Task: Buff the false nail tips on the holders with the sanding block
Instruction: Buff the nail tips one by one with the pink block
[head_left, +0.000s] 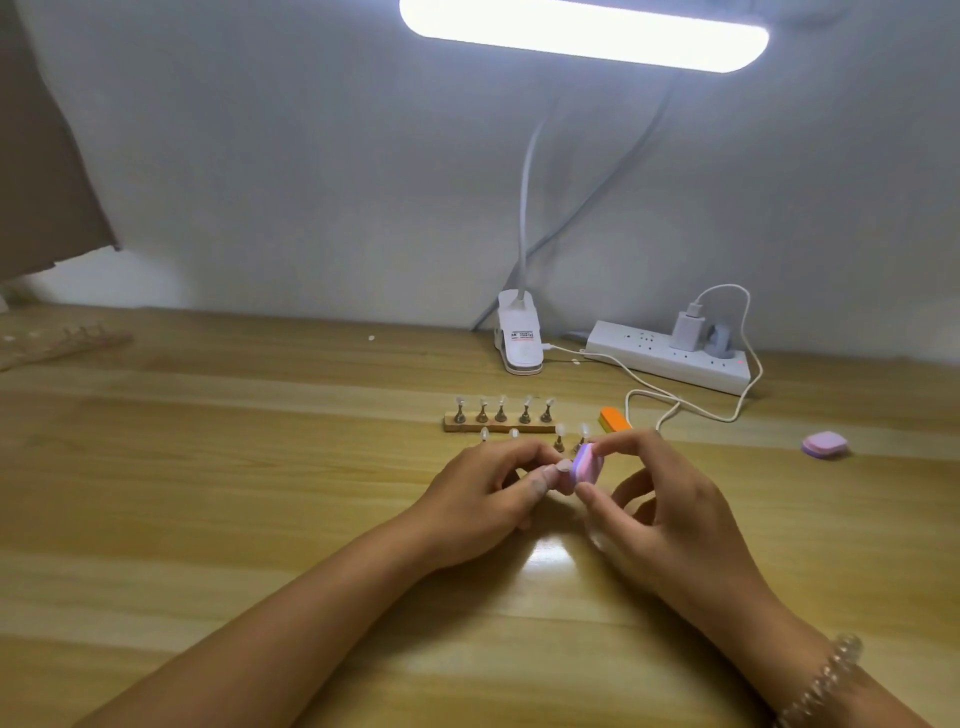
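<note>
My right hand has the little pink-and-purple sanding block pinched between thumb and fingertips, thumb on the near edge and index finger on top. The grip is narrow, just the block's width. The block sits up off the table, right in the middle between both hands, with one edge pressed against a pale false nail tip.

My left hand is curled in tight and pinches that tip by whatever it's mounted on. My fingers cover the stem, so I can't really tell what's under there.

Just behind my knuckles there's a row of nail holders with tips on top, partly hidden by my hands. Behind that, a wooden strip carries five more metal holders, each with a clear tip, all standing upright.

An orange buffer block lies just to the right of the strip, touching nothing. Well off to the right there's a spare pink pad. Further back, against the wall, are a clip-on lamp base and a white power strip with a charger plugged in, its cable looping across the wood. The lamp head glows overhead. A beaded bracelet is on my right wrist.
</note>
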